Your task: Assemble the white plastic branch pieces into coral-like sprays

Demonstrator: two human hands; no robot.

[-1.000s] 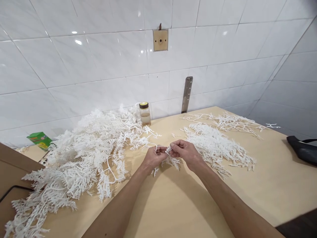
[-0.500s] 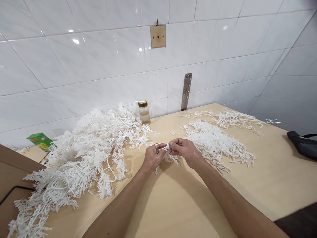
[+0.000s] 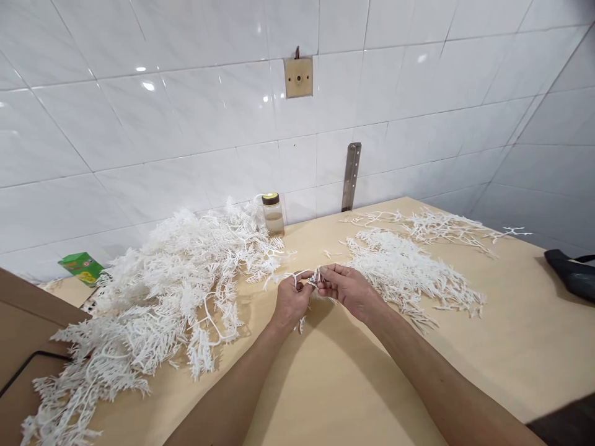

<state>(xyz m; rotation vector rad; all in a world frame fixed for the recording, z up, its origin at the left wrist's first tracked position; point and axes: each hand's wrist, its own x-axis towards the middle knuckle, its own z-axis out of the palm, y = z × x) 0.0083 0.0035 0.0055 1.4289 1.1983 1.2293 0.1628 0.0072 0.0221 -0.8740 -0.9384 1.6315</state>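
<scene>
My left hand [image 3: 292, 301] pinches a white branching plastic sprig [image 3: 286, 276] near the middle of the table. Close beside it on the right, my right hand [image 3: 348, 288] has its fingers closed on the same sprig, and the fingertips nearly meet. Part of the sprig hangs below the hands. A large heap of white feathery sprigs [image 3: 162, 291] spreads over the left side. To the right of my right hand lies a flatter pile of small white pieces [image 3: 409, 269], with thin bare white stems [image 3: 441, 224] behind it.
A jar with a dark and yellow lid [image 3: 273, 217] stands near the tiled wall. A metal strip [image 3: 351, 176] leans there. At the left are a green packet [image 3: 82, 267] and a brown box [image 3: 32, 334]. A black object [image 3: 571, 272] lies at the right edge of the table [image 3: 502, 347].
The view has shifted slightly, so everything sits a little lower and further right. Both hands still hold the sprig, and its branches at the left of my left hand show more.
</scene>
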